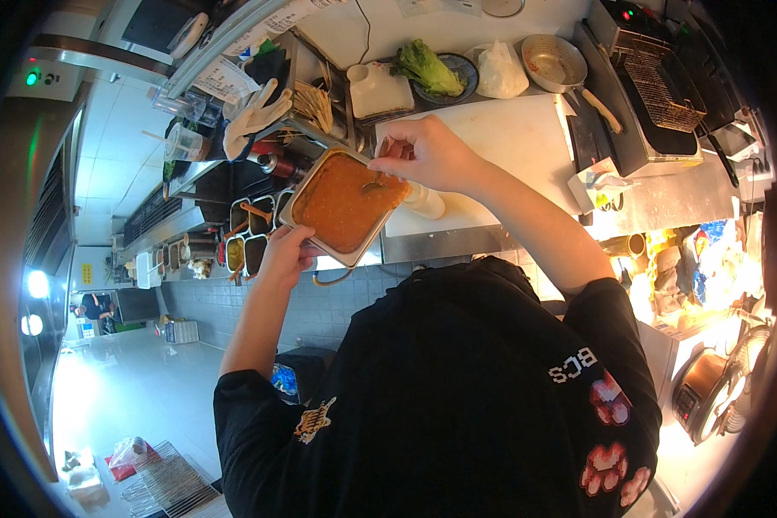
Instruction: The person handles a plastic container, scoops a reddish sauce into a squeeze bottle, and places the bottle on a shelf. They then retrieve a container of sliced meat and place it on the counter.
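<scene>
My left hand (283, 254) grips the near left edge of a square metal food pan (352, 258). Orange sauce (337, 206) covers its bottom, and the pan looks tilted towards its right corner. In my right hand (421, 155) is the handle of a metal spoon (375, 186), whose bowl dips into the sauce. Just beyond that corner a whitish plastic bottle (425, 202) stands by the white cutting board (492, 142). The sauce at the corner overlaps the bottle's top in view, so whether it runs inside is hidden.
Behind the board are a lettuce head (430, 71) on a dark plate, a white plastic bag (502, 70) and a wooden-handled pan (553, 61). A fryer with a wire basket (664, 84) stands right. Several sauce containers (257, 223) sit left. Another person (97, 305) is far off.
</scene>
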Motion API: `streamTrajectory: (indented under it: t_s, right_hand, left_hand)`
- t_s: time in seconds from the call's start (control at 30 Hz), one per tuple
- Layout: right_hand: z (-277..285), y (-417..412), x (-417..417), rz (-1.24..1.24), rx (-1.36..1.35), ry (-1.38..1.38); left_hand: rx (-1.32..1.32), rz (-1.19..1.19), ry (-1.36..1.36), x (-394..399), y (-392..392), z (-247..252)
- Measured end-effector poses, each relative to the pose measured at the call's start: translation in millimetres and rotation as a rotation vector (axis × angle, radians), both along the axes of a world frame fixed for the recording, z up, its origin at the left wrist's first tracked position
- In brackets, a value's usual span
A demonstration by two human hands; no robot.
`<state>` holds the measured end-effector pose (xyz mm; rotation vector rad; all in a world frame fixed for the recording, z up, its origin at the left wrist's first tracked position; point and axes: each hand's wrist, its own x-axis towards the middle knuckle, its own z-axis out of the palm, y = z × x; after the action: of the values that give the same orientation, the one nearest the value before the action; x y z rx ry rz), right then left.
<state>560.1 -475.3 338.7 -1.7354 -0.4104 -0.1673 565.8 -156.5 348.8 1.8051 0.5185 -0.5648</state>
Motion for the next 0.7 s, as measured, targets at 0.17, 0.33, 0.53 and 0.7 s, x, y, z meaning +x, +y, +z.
streamTrajectory:
  t_s: [0.17,0.33,0.53,0.7]
  right_hand:
    - [-3.0,1.0,1.4,-0.012,-0.013,-0.007]
    - [-1.9,0.9,1.0,-0.004,-0.001,-0.015]
    - [-1.9,1.8,1.5,0.002,-0.008,-0.014]
    - [-4.4,2.3,1.7,0.001,0.011,-0.019]
  left_hand:
    - [-0.012,-0.029,0.012,1.3,5.6,-3.5]
    - [0.001,-0.025,0.013,0.8,5.6,-3.0]
    - [-0.003,-0.022,0.007,0.6,6.9,-3.8]
    - [-0.002,-0.002,0.011,0.7,4.6,-1.8]
